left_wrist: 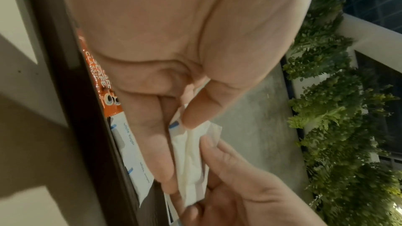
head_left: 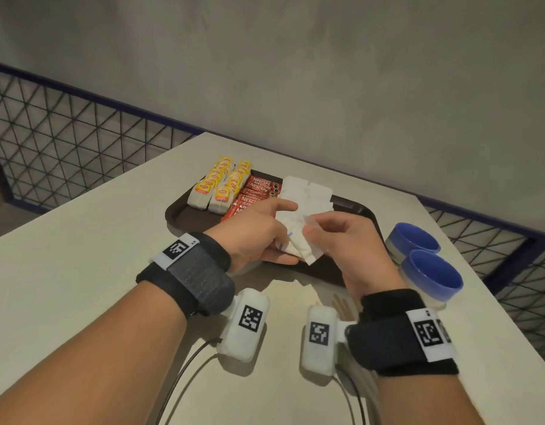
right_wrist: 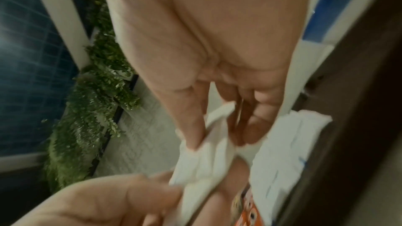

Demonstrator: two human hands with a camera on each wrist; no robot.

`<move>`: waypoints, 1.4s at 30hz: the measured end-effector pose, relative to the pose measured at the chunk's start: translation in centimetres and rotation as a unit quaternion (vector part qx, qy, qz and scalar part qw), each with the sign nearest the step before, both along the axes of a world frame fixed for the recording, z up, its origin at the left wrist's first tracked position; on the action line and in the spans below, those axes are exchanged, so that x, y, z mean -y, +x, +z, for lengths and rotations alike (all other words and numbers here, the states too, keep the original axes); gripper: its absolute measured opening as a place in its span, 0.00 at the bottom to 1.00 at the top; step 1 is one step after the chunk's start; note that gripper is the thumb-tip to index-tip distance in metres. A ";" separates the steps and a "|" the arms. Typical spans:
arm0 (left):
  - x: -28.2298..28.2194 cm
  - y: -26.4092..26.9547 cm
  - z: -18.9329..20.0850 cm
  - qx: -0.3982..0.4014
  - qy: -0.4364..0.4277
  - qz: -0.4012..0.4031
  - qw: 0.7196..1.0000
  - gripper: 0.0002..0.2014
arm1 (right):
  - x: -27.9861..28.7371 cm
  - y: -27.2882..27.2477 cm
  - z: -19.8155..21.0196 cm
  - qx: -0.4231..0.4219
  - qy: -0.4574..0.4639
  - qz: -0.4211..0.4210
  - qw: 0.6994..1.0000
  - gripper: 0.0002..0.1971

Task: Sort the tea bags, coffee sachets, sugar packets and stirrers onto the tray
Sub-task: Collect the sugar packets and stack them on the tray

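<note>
Over the near edge of the dark brown tray (head_left: 179,210), both hands busy with a small bunch of white sugar packets (head_left: 298,240). Left hand (head_left: 259,237): thumb curled onto the bunch against the fingers, forefinger stretched out toward the sugar packets already laid (head_left: 308,194) on the tray. Right hand (head_left: 347,237): thumb and fingertips pinching one packet at the outer side of the same bunch, apparently peeling it off. Both grips closed on paper, neither slack.

On the tray, far left, two rows of yellow-tagged tea bags (head_left: 219,185); next to them red Nescafé coffee sachets (head_left: 259,187); then the white sugar group, overlapping loosely. On the table (head_left: 81,271), under the right wrist, pale wooden stirrers (head_left: 341,302), not yet on the tray. Right of the tray, two blue bowls (head_left: 424,259), one just beside the other.

Risks from here, as a judgement:
- Thin, slippery packets held in a fan: easy to drop several at once if the left thumb loosens while the right pulls.
- Tug too sharp, and a paper packet may tear and spill sugar.
- Laid pile already ragged: a careless set-down could push packets over the coffee sachets and blur the groups.
- Stirrers near the wrist: likely to be swept off with an arm move.
</note>
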State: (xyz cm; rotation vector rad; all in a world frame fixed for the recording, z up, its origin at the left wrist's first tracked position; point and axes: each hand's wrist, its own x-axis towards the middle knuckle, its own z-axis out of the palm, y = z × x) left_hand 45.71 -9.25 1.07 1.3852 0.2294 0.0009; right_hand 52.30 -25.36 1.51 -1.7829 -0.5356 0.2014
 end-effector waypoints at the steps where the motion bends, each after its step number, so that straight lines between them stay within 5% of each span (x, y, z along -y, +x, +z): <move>1: 0.2 -0.1 0.0 0.001 0.000 0.001 1.000 0.31 | 0.3 -0.1 0.4 0.023 -0.039 0.011 0.999 0.06; 6: 0.5 0.1 0.0 -0.002 -0.026 0.026 0.999 0.25 | 1.1 -0.2 1.9 0.083 -0.167 -0.009 0.982 0.10; 13: -1.2 0.7 0.1 0.043 -0.043 0.180 0.982 0.15 | -0.6 0.9 4.8 0.096 -0.180 -0.045 0.978 0.06; 16: -2.3 0.5 0.4 0.073 -0.069 0.236 0.966 0.14 | -3.2 1.9 6.0 0.170 -0.329 0.012 0.929 0.04; 21: -3.2 0.2 0.8 0.087 -0.136 0.278 0.947 0.09 | -7.2 4.1 4.5 0.239 -0.536 0.101 0.804 0.05; 23: -3.3 0.3 0.8 0.089 -0.141 0.283 0.944 0.10 | -7.6 5.2 4.1 0.243 -0.561 0.095 0.786 0.06; 34: -2.4 0.4 1.1 0.085 -0.118 0.260 0.955 0.11 | -7.3 7.9 2.1 0.257 -0.570 0.058 0.778 0.12; 42: -2.2 0.4 0.9 0.088 -0.108 0.264 0.954 0.10 | -7.0 8.2 2.6 0.317 -0.533 0.050 0.783 0.05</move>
